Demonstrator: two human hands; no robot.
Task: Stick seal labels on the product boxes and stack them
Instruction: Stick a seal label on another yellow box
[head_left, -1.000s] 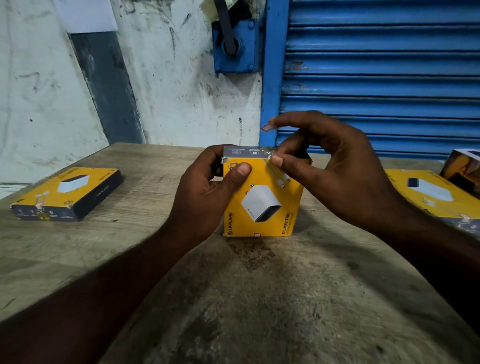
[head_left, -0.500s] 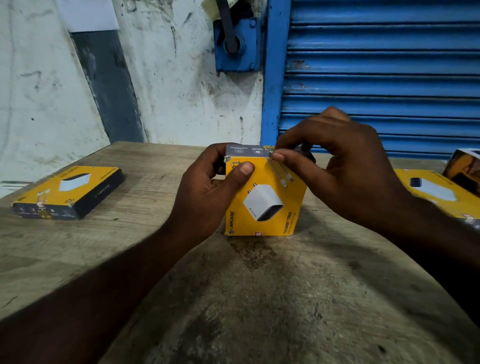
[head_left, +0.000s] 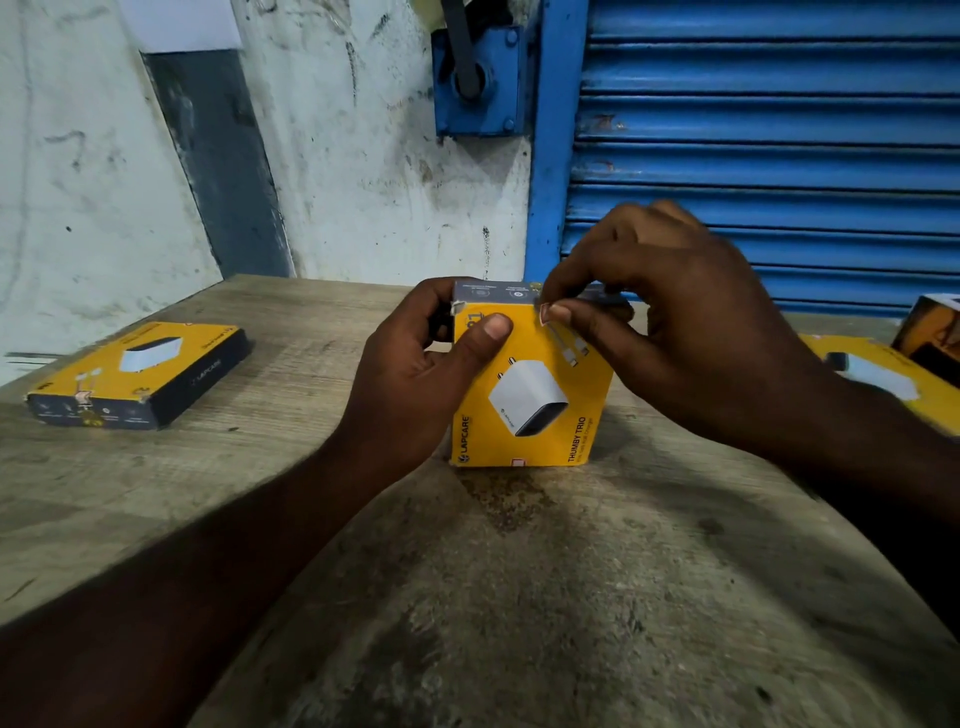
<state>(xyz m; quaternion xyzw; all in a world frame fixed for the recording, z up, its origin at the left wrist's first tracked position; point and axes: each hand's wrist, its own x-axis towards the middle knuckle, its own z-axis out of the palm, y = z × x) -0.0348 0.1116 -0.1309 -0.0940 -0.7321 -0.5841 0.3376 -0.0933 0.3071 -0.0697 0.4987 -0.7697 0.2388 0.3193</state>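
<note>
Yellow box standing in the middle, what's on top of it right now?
The right hand pinches the yellow box at its top front edge, over the grey top flap. Whether a seal label lies under those fingers is covered.

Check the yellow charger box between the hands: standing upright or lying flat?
Upright: the yellow cardboard charger box stands on end on the wooden table, dark top uppermost, left hand gripping it.

- I sit at a worn wooden table (head_left: 519, 623), stained dark in its middle, which fills my view from 9 through 6 to 3 o'clock.
- At 11 o'clock a scuffed white wall (head_left: 353, 171) carries a slanted dark grey strip (head_left: 218, 166).
- At 1 o'clock hangs a blue roller shutter (head_left: 769, 119), with its blue crank housing (head_left: 475, 83) at 12.
</note>
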